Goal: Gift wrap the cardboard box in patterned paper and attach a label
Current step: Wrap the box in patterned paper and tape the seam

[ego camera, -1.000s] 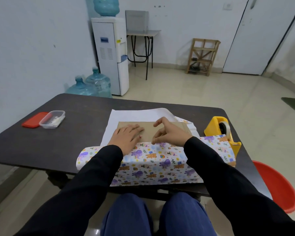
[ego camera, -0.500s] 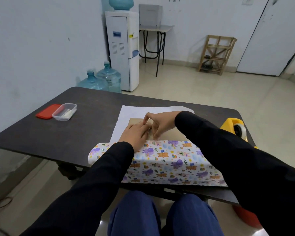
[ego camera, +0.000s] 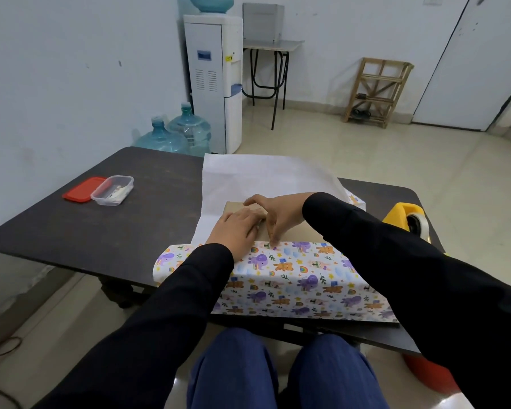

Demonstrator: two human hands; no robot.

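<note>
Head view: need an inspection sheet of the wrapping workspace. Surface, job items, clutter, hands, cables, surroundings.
Surface: dark table with rounded corners.
Job's things: cardboard box lies flat on the patterned paper. The paper's white side spreads beyond the box, and its printed near edge is folded up onto the box. Label: nothing seen.
Clutter: clear container with red lid beside it, far left; yellow tape dispenser at the right edge.
Hands: left hand lies flat on the box at the folded edge. The right hand presses the paper's edge with its fingertips.
Cables: dark cord on the floor, lower left.
Surroundings: water dispenser, water bottles, wooden rack, red tub under the table's right side.
</note>
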